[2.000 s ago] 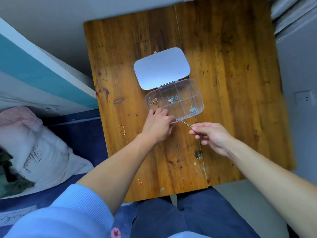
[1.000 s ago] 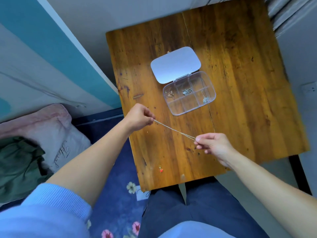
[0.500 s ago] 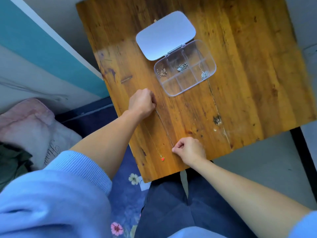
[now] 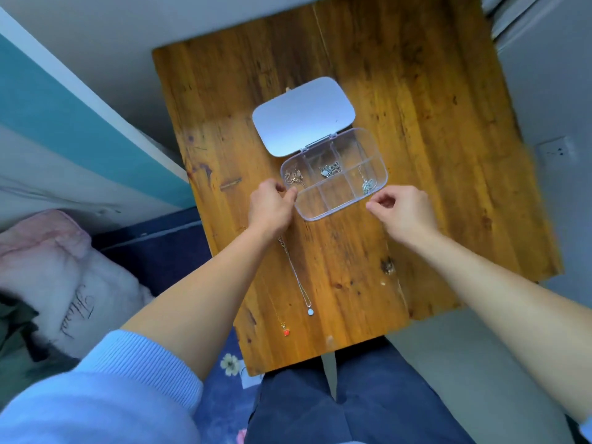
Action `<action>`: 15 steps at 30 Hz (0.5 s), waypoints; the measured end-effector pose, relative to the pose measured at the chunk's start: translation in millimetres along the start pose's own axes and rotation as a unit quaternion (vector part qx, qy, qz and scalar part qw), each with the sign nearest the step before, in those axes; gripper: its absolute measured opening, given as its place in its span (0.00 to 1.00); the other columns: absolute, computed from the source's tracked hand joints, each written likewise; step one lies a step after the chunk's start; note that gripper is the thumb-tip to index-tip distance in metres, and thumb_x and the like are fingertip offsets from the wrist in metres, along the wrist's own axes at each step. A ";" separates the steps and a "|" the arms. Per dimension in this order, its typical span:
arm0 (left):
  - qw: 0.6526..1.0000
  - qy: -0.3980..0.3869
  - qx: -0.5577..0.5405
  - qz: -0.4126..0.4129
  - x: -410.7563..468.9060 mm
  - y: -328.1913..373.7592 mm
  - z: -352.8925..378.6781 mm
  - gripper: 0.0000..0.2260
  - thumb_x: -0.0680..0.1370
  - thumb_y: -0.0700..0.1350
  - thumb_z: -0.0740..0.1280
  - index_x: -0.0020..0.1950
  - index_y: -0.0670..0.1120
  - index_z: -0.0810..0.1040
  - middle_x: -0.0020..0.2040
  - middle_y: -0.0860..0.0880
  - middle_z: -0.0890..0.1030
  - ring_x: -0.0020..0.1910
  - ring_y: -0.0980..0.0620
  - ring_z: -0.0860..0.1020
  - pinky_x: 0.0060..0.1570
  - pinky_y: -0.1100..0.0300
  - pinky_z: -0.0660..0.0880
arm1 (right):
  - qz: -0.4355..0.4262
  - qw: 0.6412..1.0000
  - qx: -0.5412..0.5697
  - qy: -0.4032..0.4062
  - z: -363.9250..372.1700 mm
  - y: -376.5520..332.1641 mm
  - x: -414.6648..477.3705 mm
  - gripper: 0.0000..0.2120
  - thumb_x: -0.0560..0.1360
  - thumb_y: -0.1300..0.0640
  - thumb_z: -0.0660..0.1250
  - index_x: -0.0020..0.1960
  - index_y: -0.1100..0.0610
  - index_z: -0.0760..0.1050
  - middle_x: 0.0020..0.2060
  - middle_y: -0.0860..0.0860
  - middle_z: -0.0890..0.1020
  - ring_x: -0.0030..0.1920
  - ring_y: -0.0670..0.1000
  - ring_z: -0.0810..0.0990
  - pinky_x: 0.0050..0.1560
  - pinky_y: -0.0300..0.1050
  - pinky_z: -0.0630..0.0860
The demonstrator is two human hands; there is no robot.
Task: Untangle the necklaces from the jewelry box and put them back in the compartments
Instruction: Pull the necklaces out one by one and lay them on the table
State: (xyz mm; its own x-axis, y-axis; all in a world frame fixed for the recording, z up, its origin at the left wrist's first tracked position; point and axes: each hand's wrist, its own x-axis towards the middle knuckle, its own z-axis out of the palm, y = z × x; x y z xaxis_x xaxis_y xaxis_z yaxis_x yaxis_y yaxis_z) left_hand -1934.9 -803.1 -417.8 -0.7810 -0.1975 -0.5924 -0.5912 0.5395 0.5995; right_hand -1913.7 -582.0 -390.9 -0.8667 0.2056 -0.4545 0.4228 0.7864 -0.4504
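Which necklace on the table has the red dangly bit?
The left necklace, with the thin gold chain; the right necklace ends in a white pendant.

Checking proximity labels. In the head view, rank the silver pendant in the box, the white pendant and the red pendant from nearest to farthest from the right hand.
From the right hand:
1. Silver pendant, in the jewelry box's near right compartment, just left of the hand.
2. White pendant, on the table, toward its near edge.
3. Red pendant, farther left, closest to the near edge.
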 end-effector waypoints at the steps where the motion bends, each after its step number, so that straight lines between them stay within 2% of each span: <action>1: 0.999 0.000 -0.032 -0.021 -0.4 3.0 4.5 0.09 0.78 0.48 0.67 0.50 0.42 0.75 0.51 0.38 0.83 0.48 0.36 0.82 0.50 0.44 0.80 | -0.019 1.000 -0.009 0.004 -8.5 -8.0 16.4 0.03 0.71 0.53 0.72 0.38 0.49 0.80 0.36 0.49 0.82 0.44 0.56 0.81 0.43 0.47 0.75; 3: 0.994 0.006 -0.092 -0.059 -1.3 4.6 10.2 0.06 0.78 0.45 0.67 0.48 0.43 0.73 0.51 0.35 0.82 0.41 0.37 0.83 0.42 0.46 0.82 | -0.042 0.997 -0.065 -0.017 -13.3 -21.7 43.4 0.02 0.72 0.53 0.71 0.41 0.50 0.82 0.42 0.51 0.84 0.47 0.56 0.81 0.44 0.45 0.74; 5: 0.989 0.015 -0.128 -0.079 -1.3 3.5 12.3 0.05 0.78 0.44 0.67 0.48 0.43 0.73 0.49 0.34 0.82 0.32 0.41 0.82 0.35 0.50 0.83 | -0.047 0.982 -0.179 -0.047 -6.7 -31.6 61.6 0.05 0.73 0.54 0.69 0.47 0.52 0.82 0.47 0.54 0.84 0.51 0.60 0.81 0.44 0.45 0.72; 7: 0.984 0.017 -0.149 -0.093 -2.0 3.1 12.5 0.06 0.78 0.43 0.69 0.50 0.42 0.74 0.48 0.34 0.82 0.32 0.42 0.82 0.37 0.48 0.83 | -0.074 0.944 -0.314 -0.064 2.7 -39.5 71.4 0.09 0.73 0.57 0.68 0.52 0.55 0.81 0.50 0.57 0.84 0.52 0.61 0.81 0.43 0.46 0.71; 9: 0.982 0.020 -0.157 -0.104 -2.1 3.1 12.2 0.07 0.78 0.44 0.69 0.51 0.41 0.76 0.49 0.34 0.82 0.35 0.39 0.84 0.38 0.47 0.83 | -0.108 0.909 -0.395 -0.077 10.8 -47.0 77.0 0.11 0.73 0.61 0.65 0.54 0.57 0.79 0.51 0.57 0.83 0.53 0.60 0.81 0.41 0.45 0.69; 12: 0.980 0.026 -0.162 -0.109 -2.8 1.7 12.9 0.08 0.77 0.45 0.70 0.52 0.42 0.76 0.48 0.35 0.83 0.36 0.39 0.85 0.40 0.46 0.83 | -0.143 0.883 -0.436 -0.102 19.5 -53.5 82.1 0.15 0.71 0.65 0.61 0.56 0.58 0.79 0.53 0.57 0.83 0.54 0.60 0.81 0.43 0.45 0.69; 15: 0.978 0.027 -0.172 -0.116 -3.1 0.2 13.9 0.08 0.77 0.45 0.70 0.52 0.43 0.76 0.48 0.35 0.83 0.35 0.40 0.85 0.40 0.47 0.84 | -0.156 0.877 -0.440 -0.116 20.4 -51.9 85.5 0.15 0.72 0.65 0.61 0.56 0.58 0.79 0.54 0.58 0.83 0.55 0.61 0.81 0.44 0.46 0.70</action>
State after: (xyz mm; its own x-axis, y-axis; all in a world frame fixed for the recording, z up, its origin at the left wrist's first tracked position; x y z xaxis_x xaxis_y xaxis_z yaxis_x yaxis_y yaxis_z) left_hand -1929.8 -791.0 -423.3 -0.6215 -0.3304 -0.7103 -0.7794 0.1700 0.6030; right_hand -2004.3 -617.1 -422.1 -0.7839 -0.1422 -0.6044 -0.2810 0.9492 0.1412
